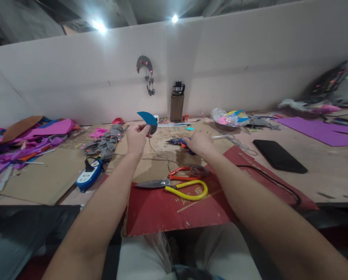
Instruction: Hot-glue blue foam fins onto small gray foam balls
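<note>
The person's left hand (137,136) is gripping a blue-and-grey, curved crescent piece (148,121) between thumb and fingers at its lower end, apparently so that the pointed blue tip is standing free above the table (327,173). The right hand (201,143) is reaching over a blue tool with orange parts, seemingly a glue gun (176,141); its fingers are partly hidden, so whether they are closing around it cannot be told.

Large scissors with red and yellow handles (186,196) are lying between the forearms, probably for easy reach, on a red cardboard sheet (168,217) that is jutting past the table's front edge. A thin grey cord (162,156) is crossing the brown cardboard (160,146) between the hands, limiting that otherwise fairly open patch. A brownish bottle with a black lid (176,105) is standing well behind, near the wall.
</note>
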A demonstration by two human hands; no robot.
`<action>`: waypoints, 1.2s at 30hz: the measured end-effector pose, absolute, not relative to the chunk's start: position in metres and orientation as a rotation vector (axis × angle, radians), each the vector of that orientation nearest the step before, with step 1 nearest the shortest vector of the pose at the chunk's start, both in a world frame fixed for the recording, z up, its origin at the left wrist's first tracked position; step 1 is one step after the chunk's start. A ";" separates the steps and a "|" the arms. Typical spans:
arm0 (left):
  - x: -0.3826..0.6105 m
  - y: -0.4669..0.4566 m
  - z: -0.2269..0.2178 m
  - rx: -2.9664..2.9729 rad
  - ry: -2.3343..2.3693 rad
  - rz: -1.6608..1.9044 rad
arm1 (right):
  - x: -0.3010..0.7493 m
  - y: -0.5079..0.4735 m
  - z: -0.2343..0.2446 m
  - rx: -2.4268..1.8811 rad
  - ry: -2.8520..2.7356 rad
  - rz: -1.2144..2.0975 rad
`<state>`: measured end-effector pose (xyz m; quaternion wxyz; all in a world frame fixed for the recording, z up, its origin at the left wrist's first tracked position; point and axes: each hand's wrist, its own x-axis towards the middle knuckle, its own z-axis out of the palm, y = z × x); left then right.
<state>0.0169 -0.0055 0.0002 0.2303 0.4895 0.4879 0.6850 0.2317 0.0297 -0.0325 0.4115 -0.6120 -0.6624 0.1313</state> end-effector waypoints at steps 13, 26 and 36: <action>0.038 -0.018 0.002 1.658 1.372 1.879 | 0.144 -0.007 -0.022 -0.687 -1.188 1.492; 0.044 -0.019 0.003 1.337 1.263 1.755 | 0.176 0.012 -0.021 -0.838 -1.299 0.945; 0.042 -0.018 0.002 1.207 1.266 1.671 | 0.180 0.009 -0.017 -0.781 -1.347 0.882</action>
